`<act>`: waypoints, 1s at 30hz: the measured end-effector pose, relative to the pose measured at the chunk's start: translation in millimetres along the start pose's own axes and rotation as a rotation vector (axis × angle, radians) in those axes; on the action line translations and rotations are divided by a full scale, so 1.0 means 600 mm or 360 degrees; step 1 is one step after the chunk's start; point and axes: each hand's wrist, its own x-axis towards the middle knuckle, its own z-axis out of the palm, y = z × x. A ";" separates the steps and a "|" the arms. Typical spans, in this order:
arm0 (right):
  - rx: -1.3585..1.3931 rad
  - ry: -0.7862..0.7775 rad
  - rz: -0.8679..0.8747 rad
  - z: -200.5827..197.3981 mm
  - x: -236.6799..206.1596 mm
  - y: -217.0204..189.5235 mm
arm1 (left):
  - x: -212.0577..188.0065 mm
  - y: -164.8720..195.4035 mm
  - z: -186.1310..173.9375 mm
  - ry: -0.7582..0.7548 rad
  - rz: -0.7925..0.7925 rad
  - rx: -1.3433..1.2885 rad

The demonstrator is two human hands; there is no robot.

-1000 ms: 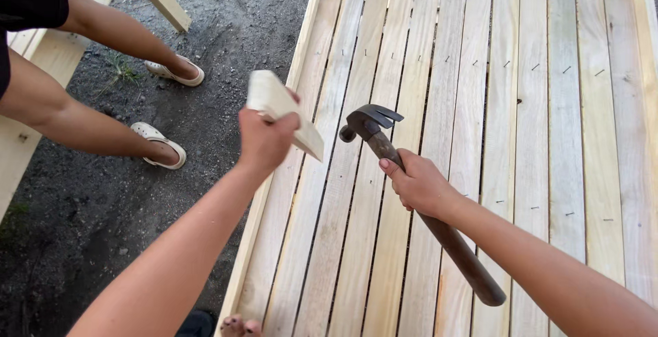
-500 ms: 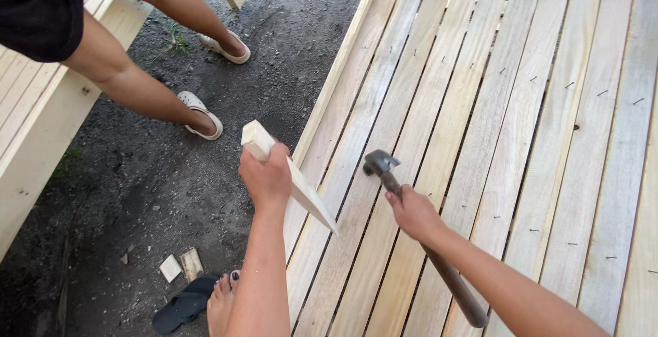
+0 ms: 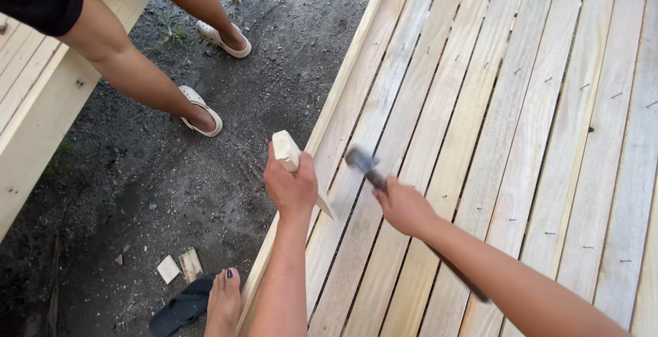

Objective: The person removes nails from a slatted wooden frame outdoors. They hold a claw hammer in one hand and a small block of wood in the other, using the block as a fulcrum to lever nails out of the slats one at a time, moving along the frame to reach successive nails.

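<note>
My left hand point(image 3: 291, 188) grips a short pale wooden block point(image 3: 286, 151) and holds it against the left edge of a slatted wooden panel point(image 3: 521, 104). My right hand point(image 3: 404, 207) is wrapped around the dark handle of a claw hammer point(image 3: 361, 161). The hammer head is blurred and sits just right of the block, over the panel's slats. The handle runs back under my right forearm.
Another person's bare legs in pale sandals point(image 3: 200, 111) stand on the dark gravel point(image 3: 205, 193) to the left. A second wooden panel point(image 3: 34, 104) lies at far left. Small wood scraps point(image 3: 179, 267), my bare foot point(image 3: 223, 299) and a black flip-flop point(image 3: 181, 309) are at the bottom.
My view has shifted left and down the panel edge. The block has come lower against the edge, and the hammer head has moved closer to it, now blurred with motion.
</note>
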 end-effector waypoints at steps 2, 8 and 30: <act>-0.0254 -0.0100 -0.0013 0.030 0.014 0.016 | 0.008 0.003 0.001 0.0020 -0.0021 -0.0007; 0.0565 -0.0427 0.0800 -0.025 -0.010 0.074 | 0.033 -0.017 -0.001 -0.0155 -0.0284 -0.0207; 0.0695 -0.0014 0.1139 -0.234 -0.173 0.106 | -0.020 0.025 0.171 -0.0899 0.0440 -0.0860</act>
